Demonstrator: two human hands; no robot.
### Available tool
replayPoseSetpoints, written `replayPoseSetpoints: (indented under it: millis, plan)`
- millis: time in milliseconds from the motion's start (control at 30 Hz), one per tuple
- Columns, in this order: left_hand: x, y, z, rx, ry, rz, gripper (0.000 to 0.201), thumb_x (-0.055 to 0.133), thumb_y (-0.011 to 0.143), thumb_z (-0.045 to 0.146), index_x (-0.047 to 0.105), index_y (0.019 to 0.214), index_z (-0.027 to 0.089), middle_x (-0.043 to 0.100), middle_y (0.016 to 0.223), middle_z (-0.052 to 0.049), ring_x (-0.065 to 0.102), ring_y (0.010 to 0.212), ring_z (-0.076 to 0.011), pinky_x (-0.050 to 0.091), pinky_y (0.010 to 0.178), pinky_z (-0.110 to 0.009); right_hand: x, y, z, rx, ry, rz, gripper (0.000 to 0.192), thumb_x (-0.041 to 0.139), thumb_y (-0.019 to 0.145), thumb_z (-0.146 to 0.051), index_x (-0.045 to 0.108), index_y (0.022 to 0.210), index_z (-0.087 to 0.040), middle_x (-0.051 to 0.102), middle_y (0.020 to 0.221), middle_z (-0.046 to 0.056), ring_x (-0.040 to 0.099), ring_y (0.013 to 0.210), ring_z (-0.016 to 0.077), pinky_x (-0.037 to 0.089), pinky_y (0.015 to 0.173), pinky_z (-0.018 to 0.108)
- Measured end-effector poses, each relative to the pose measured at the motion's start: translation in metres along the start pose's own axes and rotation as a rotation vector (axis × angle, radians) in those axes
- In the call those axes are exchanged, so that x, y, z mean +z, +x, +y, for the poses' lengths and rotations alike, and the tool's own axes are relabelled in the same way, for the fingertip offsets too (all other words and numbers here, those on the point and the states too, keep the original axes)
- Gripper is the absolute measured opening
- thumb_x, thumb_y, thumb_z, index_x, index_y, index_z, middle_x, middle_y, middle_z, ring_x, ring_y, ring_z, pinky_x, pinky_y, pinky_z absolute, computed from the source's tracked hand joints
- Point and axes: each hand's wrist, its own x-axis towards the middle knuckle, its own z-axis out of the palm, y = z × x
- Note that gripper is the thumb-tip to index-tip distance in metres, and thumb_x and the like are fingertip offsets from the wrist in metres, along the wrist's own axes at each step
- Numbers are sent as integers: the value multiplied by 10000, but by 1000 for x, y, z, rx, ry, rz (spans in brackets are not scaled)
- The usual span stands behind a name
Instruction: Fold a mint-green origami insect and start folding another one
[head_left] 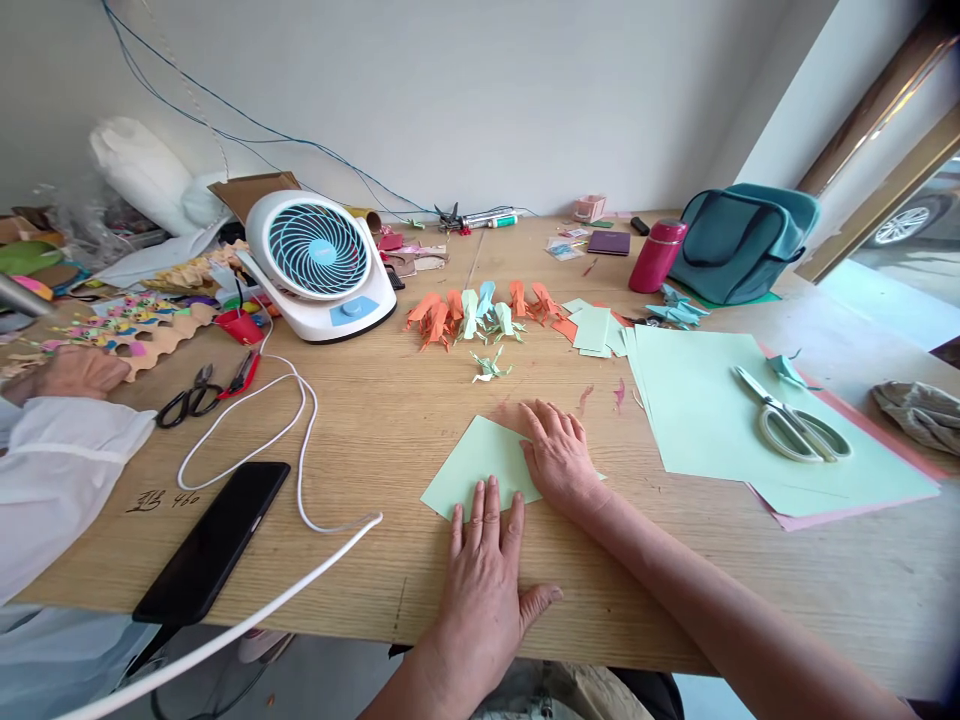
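Observation:
A pale green sheet of paper [480,455] lies flat on the wooden table in front of me, turned with one corner pointing away. My left hand [484,575] rests with outstretched fingers on its near edge, the thumb spread off to the right. Across its right side lies my right hand [559,455], palm down, fingers extended over the paper and covering that corner. Just beyond the sheet sits a small green folded paper figure [490,366]. Behind it stands a row of orange, green and blue folded paper figures [471,312].
Right: stacked green sheets [697,400] with scissors [802,425], small cut papers [594,330], a pink bottle [658,257] and a teal bag [742,245]. Left: a fan [319,260], white cable [304,400], black phone [214,540], pliers [244,375] and another person's hand [82,372].

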Motion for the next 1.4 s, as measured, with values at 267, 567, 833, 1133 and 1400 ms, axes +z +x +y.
replayPoseSetpoints:
  millis: [267, 567, 833, 1133, 1400]
  plan:
    - [1, -20, -23, 42, 22, 51, 893, 424, 870, 714, 343, 1507, 92, 319, 1561, -210, 298, 1442, -369, 320, 1114, -520, 2, -7, 18, 21, -50, 87, 541, 446, 901, -145, 414, 1439, -192, 522, 1397, 173, 446, 1305, 322, 353, 1056, 525]
    - [-5, -20, -25, 56, 3, 13, 852, 365, 905, 694, 326, 1514, 101, 297, 1571, -204, 341, 1414, -382, 317, 1079, -579, -17, -11, 58, 115, -152, 89, 478, 407, 945, -199, 435, 1422, -171, 502, 1407, 192, 450, 1294, 336, 354, 1050, 552]
    - [-16, -16, -33, 123, -58, -31, 743, 273, 979, 601, 205, 1550, 130, 224, 1608, -138, 239, 1471, -323, 252, 1119, -579, -44, -12, 39, -67, 81, 150, 437, 412, 979, -216, 437, 1414, -193, 546, 1350, 168, 521, 1195, 308, 428, 971, 482]
    - [-13, -32, -49, 83, -20, 69, 796, 302, 960, 624, 155, 1560, 122, 321, 1577, -134, 252, 1461, -317, 125, 1172, -565, -43, -25, 0, -320, 254, -136, 486, 432, 977, -174, 386, 1460, -206, 474, 1441, 159, 499, 1237, 290, 451, 984, 473]
    - [-10, -38, -53, 92, 22, 23, 800, 299, 945, 655, 256, 1538, 119, 326, 1574, -126, 292, 1438, -335, 140, 1162, -569, -28, -28, 8, -318, 205, -183, 471, 434, 977, -191, 423, 1447, -161, 467, 1470, 178, 437, 1337, 296, 415, 1055, 503]
